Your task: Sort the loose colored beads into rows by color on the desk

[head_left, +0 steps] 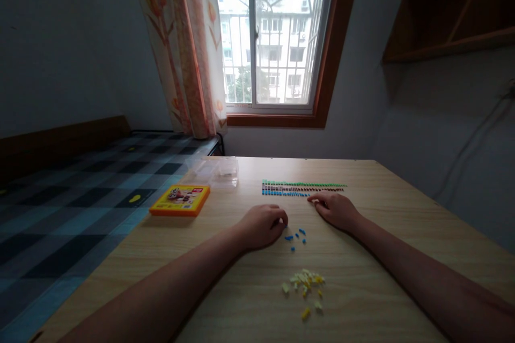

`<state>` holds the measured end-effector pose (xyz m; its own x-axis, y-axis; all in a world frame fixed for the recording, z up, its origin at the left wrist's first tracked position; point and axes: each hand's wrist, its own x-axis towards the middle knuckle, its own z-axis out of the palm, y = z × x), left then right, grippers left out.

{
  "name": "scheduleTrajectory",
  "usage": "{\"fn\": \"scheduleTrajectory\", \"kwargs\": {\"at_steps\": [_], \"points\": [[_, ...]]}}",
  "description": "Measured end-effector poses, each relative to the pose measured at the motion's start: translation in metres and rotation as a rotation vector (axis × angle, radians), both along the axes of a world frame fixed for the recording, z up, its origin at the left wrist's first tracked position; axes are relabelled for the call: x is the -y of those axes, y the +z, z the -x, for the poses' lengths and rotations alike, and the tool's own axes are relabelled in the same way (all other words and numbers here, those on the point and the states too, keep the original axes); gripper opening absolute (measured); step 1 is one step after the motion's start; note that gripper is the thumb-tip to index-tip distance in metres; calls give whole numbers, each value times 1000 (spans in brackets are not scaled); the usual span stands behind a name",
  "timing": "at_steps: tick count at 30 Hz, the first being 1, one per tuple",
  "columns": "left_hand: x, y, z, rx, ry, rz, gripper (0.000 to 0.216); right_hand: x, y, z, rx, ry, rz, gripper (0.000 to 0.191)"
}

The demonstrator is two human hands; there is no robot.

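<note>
My left hand (263, 225) rests on the wooden table (394, 236) with its fingers curled in, just left of several loose blue pieces (295, 237). What its fingertips hold, if anything, is hidden. My right hand (336, 209) lies palm down, fingers pinched together at the right end of the blue row (285, 193). Behind that row run a dark row (306, 188) and a green row (301, 184) of tiny bricks. A heap of yellow and pale pieces (306, 281) lies nearer to me.
A yellow box (180, 200) sits at the table's left edge, with a clear plastic container (213, 170) behind it. A bed with a checked cover (80, 198) adjoins the table on the left. A window and curtain stand behind, shelves at upper right.
</note>
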<state>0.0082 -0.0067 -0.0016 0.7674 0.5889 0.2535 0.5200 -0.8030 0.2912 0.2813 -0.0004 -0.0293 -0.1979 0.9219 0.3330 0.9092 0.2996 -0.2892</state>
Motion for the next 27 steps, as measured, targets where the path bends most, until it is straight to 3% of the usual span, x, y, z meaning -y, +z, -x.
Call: {"fn": "scheduleTrajectory", "kwargs": {"at_steps": [27], "points": [[-2, -3, 0, 4, -3, -13, 17, -1, -2, -1, -13, 10, -6, 29]]}}
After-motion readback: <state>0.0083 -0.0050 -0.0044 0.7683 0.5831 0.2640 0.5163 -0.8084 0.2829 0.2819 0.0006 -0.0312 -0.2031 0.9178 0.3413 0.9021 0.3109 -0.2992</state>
